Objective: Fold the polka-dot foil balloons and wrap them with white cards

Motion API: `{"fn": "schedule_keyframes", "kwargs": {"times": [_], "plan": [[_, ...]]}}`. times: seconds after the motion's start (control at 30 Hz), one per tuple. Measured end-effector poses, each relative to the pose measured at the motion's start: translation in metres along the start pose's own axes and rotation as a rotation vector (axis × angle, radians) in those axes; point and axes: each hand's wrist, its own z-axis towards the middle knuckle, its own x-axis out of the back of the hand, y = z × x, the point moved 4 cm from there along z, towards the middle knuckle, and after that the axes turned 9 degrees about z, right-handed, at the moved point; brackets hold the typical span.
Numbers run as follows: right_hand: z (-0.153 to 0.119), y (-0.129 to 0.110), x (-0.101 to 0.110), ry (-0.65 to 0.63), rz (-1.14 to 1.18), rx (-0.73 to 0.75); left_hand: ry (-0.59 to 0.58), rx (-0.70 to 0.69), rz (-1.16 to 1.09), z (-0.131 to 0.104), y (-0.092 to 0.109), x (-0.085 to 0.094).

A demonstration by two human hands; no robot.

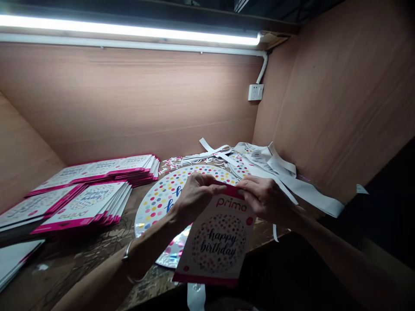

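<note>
My left hand (196,194) and my right hand (264,198) pinch the pink top edge of a white packet (218,246) printed "prima" and "happy birthday". The packet hangs tilted toward me over the table's front edge, its pink bottom strip lowest. Behind it, round dotted foil sheets (155,201) with blue lettering lie on the table, partly hidden by my left hand and the packet. A bracelet is on my left wrist.
Stacks of similar packets (92,201) lie at the left. White paper strips (285,168) and small scraps (173,163) are at the back and right of the worn table (119,242). Wooden panels enclose the bench; a lit tube and a socket (256,92) are above.
</note>
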Motion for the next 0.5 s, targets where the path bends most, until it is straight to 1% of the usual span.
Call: {"fn": "schedule_keyframes", "kwargs": {"times": [0.1,0.2,0.27,0.4,0.5], "plan": [[-0.005,0.005,-0.008,-0.055,-0.052,-0.015,-0.052,0.084,-0.087,0.006,-0.012,-0.008],[-0.006,0.007,-0.015,-0.133,-0.050,-0.031,-0.063,0.106,-0.038,0.009,-0.019,-0.014],[-0.005,0.007,-0.018,-0.199,0.024,-0.048,-0.069,0.101,0.049,0.010,-0.021,-0.016],[-0.005,0.009,-0.025,-0.349,0.319,-0.105,-0.120,0.082,0.231,0.009,-0.027,-0.019],[-0.009,0.011,-0.029,-0.385,0.446,-0.150,-0.136,0.095,0.317,0.009,-0.036,-0.018]]}}
